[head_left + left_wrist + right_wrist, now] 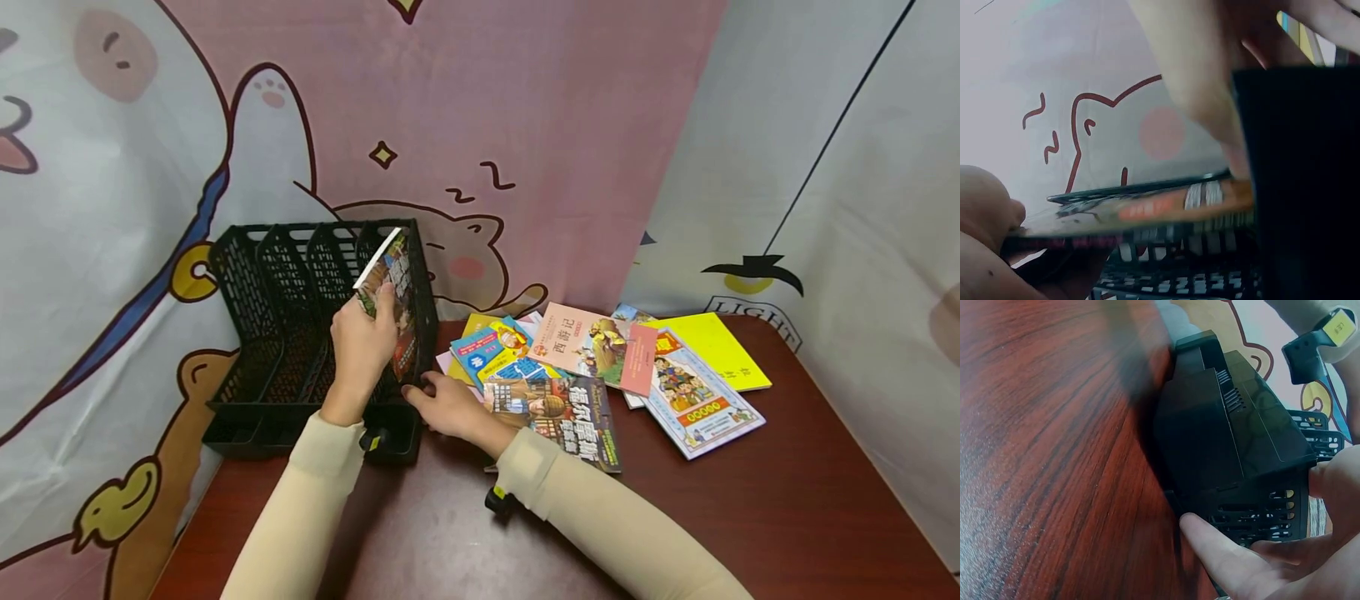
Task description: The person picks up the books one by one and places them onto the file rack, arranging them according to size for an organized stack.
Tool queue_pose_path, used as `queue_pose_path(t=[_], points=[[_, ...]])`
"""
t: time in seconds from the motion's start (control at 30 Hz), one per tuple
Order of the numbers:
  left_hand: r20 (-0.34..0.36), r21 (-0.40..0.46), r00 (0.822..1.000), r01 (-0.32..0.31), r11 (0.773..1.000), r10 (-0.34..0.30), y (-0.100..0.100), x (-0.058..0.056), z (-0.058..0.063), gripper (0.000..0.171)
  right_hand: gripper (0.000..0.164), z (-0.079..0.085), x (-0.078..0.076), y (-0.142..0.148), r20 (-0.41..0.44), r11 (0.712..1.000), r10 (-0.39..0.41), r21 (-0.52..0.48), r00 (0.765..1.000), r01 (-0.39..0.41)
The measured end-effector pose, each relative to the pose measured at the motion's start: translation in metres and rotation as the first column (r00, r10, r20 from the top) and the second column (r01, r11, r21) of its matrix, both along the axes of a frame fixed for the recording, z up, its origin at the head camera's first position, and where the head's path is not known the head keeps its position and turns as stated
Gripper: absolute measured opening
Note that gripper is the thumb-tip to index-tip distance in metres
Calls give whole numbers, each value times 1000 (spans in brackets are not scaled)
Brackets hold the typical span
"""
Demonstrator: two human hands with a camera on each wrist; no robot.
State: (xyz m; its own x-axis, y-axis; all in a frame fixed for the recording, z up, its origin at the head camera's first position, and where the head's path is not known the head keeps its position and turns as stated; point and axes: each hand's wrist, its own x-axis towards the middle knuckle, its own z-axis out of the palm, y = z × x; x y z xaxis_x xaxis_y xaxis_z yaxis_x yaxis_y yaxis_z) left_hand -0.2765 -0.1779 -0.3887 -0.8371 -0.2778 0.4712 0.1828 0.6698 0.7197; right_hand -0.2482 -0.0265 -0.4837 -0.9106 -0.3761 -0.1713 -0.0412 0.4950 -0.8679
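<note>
A black desktop file rack (277, 408) with upright dividers stands at the left of the table. My left hand (363, 346) grips a comic-style book (405, 308) by its near edge, thumb on the cover. The book stands upright and slightly tilted in the rack's rightmost slot, close to the end wall; its lower part is hidden from the head view. In the left wrist view the book (1147, 215) lies alongside that wall. My right hand (450, 408) holds the rack's front right corner; in the right wrist view an index finger (1222, 550) lies against the perforated side.
To the right lies a loose pile of books: a dark detective book (585, 417), a pink one (592, 346), a blue one (487, 350), a white-bordered one (697, 400) and a yellow one (720, 346). A printed cloth backdrop (525, 125) hangs behind the table (465, 533).
</note>
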Motion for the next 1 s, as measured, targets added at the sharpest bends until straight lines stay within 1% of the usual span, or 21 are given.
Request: queue_pose_path(t=[0.13,0.27,0.37,0.47,0.57,0.7,0.73,0.83,0.93,1.0], points=[[57,57,997,51,997,-54,6,-3,2,50,78,0,-2,2,12,1000,9,-4,1000,-8],[66,74,993,93,993,-98,7,-4,2,48,79,0,-3,3,14,1000,5,-6,1000,-5],[58,101,992,103,989,-110,3,-2,0,47,78,0,-3,2,-1,1000,7,3,1000,-7],[44,140,994,92,986,-99,-2,0,-2,47,76,-1,-2,1,-6,1000,3,5,1000,-3],[26,165,997,70,984,-75,-7,0,-1,46,76,0,-1,0,-6,1000,-2,5,1000,2],[0,178,1000,31,984,-32,-11,1,5,48,76,0,-1,0,-5,1000,11,7,1000,-11],[-3,182,1000,29,983,-29,-11,1,7,49,77,1,-1,0,-4,1000,13,6,1000,-13],[-1,189,999,38,981,-38,-6,0,10,52,77,1,-1,0,-8,1000,9,13,1000,-9],[32,176,997,67,982,-73,0,-4,5,54,76,1,-1,0,-5,1000,1,17,1000,-1],[61,151,994,77,986,-87,4,-6,-1,54,77,0,-1,0,4,1000,2,23,1000,-2]])
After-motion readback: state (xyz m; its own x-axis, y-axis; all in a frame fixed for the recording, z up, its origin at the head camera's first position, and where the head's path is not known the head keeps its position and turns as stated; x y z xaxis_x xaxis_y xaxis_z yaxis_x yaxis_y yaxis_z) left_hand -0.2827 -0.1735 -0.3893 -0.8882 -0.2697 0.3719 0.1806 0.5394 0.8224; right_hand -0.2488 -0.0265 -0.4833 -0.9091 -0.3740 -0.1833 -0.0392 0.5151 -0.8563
